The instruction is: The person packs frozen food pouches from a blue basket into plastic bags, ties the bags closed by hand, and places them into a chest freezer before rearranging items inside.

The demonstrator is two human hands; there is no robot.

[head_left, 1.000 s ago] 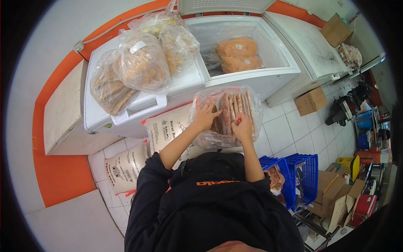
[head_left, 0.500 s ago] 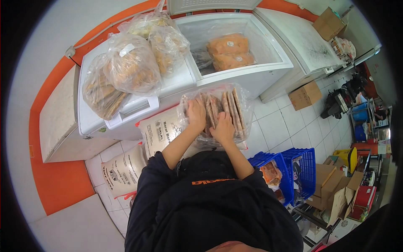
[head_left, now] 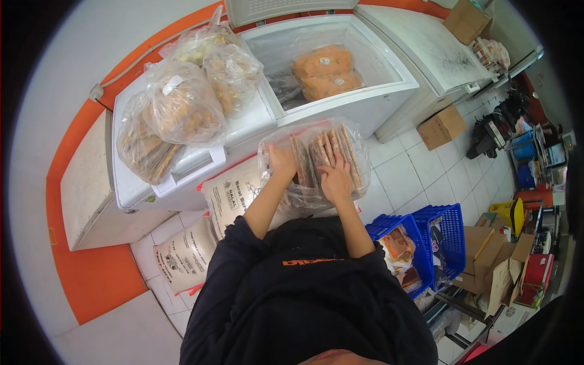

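A clear plastic bag (head_left: 359, 143) stands open in front of me, with several flat brownish frozen packs (head_left: 331, 145) on edge inside it. My right hand (head_left: 336, 180) is in the bag, its fingers curled onto the packs of the right-hand group. At the bag's left side is my left hand (head_left: 281, 162), fingers stretched out and partly hidden by plastic, beside a smaller group of packs (head_left: 302, 163). A dark gap separates the two groups. Below the bag lies a white printed sack (head_left: 230, 188).
Behind stands an open chest freezer (head_left: 377, 94) holding orange bagged packs (head_left: 323, 62). Full plastic bags (head_left: 182, 106) sit on its white top at left. Blue baskets (head_left: 447, 237) are to my right, and a cardboard box (head_left: 441, 128) is on the tiled floor. Another sack (head_left: 185, 252) lies lower left.
My right hand has shifted right, and the right-hand packs now stand bunched together. The gap between the two groups is wider. My left hand has moved slightly left, off the packs.
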